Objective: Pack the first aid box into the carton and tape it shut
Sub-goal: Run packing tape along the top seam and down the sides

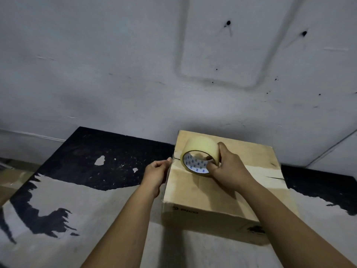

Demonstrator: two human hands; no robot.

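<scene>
1. The closed brown cardboard carton [222, 182] sits near the back edge of the worn black-and-grey bench [81, 190], flaps down, so taping looks underway.
2. The right hand [228, 169] grips the pale yellowish roll of packing tape [201, 154], fingers hooked through its core, standing it on the carton's top over the seam.
3. The left hand [157, 172] curls at the carton's left top edge, probably anchoring the tape's end; the strip itself is too faint to confirm.
4. The first aid box is unseen, presumably inside.
</scene>
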